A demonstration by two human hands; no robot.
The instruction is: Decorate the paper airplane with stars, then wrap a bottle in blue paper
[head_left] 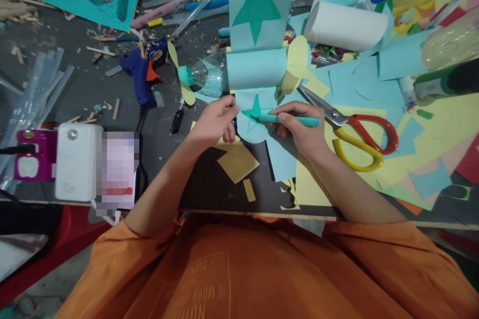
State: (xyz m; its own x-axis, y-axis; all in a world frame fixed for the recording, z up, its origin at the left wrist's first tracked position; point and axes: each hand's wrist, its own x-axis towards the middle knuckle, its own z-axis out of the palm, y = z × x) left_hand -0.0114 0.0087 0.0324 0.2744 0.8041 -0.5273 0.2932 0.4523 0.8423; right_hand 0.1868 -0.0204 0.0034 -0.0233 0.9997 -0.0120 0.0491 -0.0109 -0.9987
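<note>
My right hand (299,122) grips a teal felt-tip marker (309,121), its tip on a light blue paper wing (256,134). A star (254,109) on the wing is partly filled in with teal; the rest is outline. With bent fingers, my left hand (220,119) pinches the wing's left edge. The wing belongs to a model plane: a clear plastic bottle (211,75) wrapped in light blue paper (258,67). It has a teal cap (186,76), a yellow paper propeller (187,94) and a yellow tail (297,60). A filled teal star (256,0) covers the far wing.
Red-and-yellow-handled scissors (340,119) lie beside my right hand. Left of the plane are a blue glue gun (140,70), a cutter knife (177,118), glue sticks (41,84), a white power bank (77,159) and a phone (118,169). Yellow paper scraps (238,162) lie near the front edge.
</note>
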